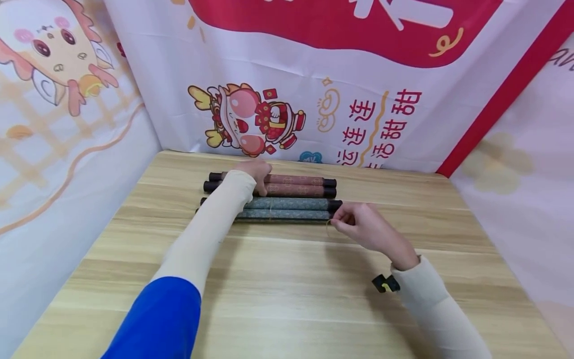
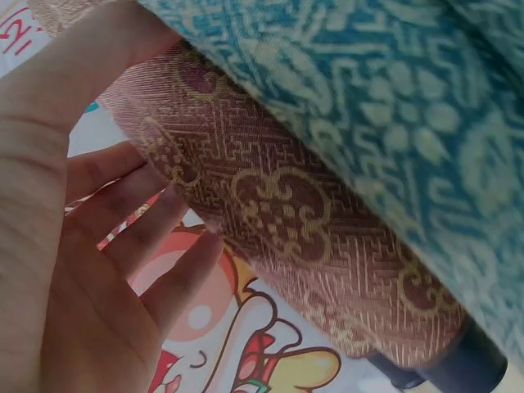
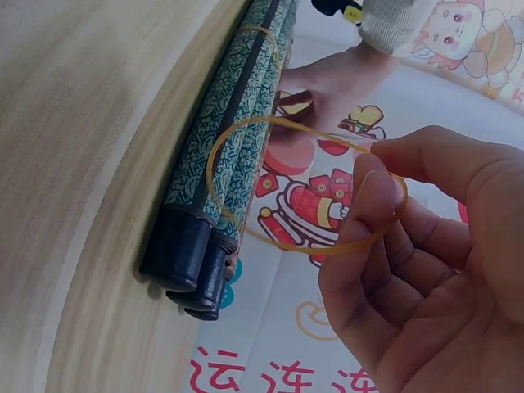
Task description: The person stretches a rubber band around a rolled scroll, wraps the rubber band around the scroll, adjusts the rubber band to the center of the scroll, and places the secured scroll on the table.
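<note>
Wood-grain tabletop (image 1: 287,284), printed cloth (image 1: 287,65) behind. Left hand (image 1: 256,172) grips paired red-brown scrolls (image 1: 298,190) near back edge; paired teal scrolls (image 1: 300,203) just beside, nearer. Right hand (image 1: 366,227) pinches rubber band (image 3: 348,246) near teal right end.

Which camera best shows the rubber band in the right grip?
The right wrist view: there the rubber band is close up, with most of its loop visible outside the right grip. The head view shows only a thin, small curve; the left wrist view, none.
</note>
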The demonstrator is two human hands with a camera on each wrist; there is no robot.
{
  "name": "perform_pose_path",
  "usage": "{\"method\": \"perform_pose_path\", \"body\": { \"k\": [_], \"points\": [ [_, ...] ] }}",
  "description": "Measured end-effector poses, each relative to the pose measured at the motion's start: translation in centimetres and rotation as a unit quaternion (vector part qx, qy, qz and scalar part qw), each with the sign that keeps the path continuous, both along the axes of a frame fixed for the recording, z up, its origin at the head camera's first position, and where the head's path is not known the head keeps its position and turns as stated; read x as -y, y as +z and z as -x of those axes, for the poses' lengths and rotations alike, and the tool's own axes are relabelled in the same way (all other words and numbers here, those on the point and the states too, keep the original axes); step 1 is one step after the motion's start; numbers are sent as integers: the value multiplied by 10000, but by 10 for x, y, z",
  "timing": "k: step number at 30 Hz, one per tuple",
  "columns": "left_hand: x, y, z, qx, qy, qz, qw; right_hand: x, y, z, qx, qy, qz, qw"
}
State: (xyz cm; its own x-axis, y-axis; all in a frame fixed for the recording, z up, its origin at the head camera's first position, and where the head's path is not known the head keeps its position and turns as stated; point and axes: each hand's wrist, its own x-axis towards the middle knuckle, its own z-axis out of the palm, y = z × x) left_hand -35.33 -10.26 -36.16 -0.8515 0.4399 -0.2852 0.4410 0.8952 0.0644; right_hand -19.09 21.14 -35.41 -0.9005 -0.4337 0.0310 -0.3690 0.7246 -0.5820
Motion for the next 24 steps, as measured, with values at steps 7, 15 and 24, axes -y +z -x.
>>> {"method": "perform_pose_path", "body": {
  "k": [7,15,24],
  "points": [
    [-6,-8,5,-46,46,115,9999,1,-1,1,16,102,84,9999],
    [-9,-18,23,46,-188,24,9998,1,2,0,2,109,125,9999],
    [-11,-18,28,-31,-363,100,9993,-1,3,-2,129,48,55,9999]
  ]
}}
